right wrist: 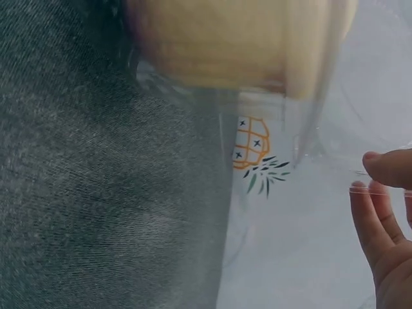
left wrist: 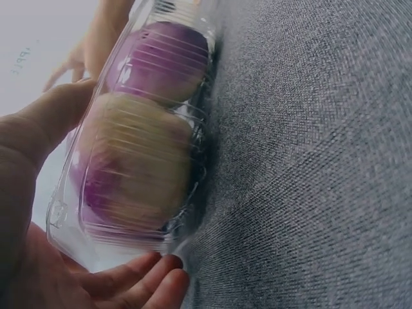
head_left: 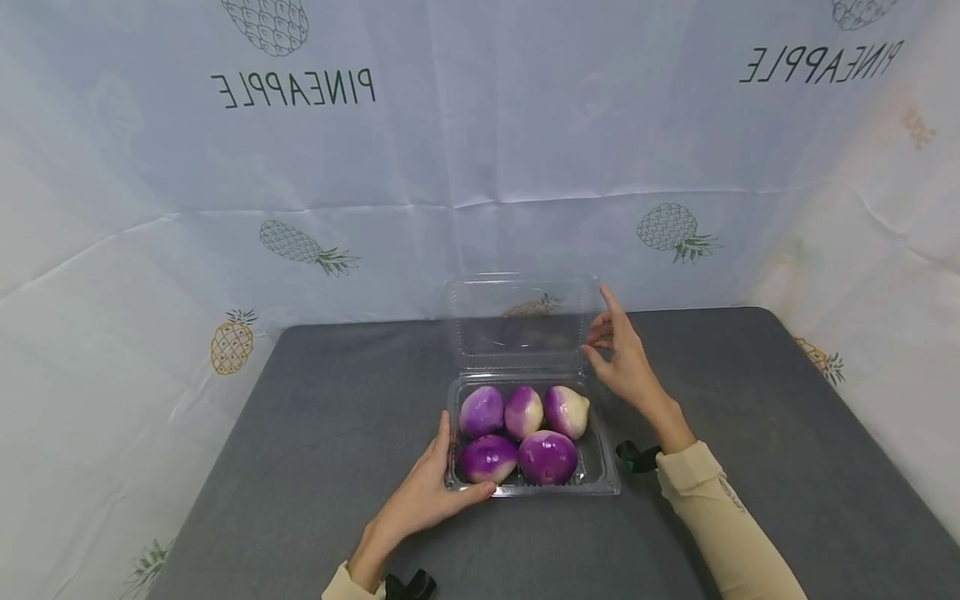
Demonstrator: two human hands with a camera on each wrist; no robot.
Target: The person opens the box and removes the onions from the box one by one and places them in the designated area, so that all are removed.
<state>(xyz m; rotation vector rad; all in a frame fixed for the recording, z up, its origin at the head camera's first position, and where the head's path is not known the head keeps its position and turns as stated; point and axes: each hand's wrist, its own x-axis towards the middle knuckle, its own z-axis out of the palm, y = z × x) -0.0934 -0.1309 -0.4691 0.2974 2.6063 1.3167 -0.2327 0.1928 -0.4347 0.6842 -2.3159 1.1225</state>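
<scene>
A clear plastic clamshell box [head_left: 609,479] sits on the table with its lid [head_left: 517,333] raised upright at the back. Inside the tray lie several glossy purple-and-white, turnip-like vegetables [head_left: 548,457], in two rows. My left hand [head_left: 427,492] holds the box's front left corner, thumb over the front rim and fingers along the left side. In the left wrist view, its fingertips [left wrist: 168,273] rest against the box's end. At the lid's right edge, my right hand [head_left: 622,354] pinches the thin plastic between thumb and fingers, as the right wrist view shows.
The box stands on a dark grey table [head_left: 345,417]. Behind it and at both sides hangs a pale curtain [head_left: 480,150] printed with pineapples. Black straps [head_left: 636,457] sit at the wrists.
</scene>
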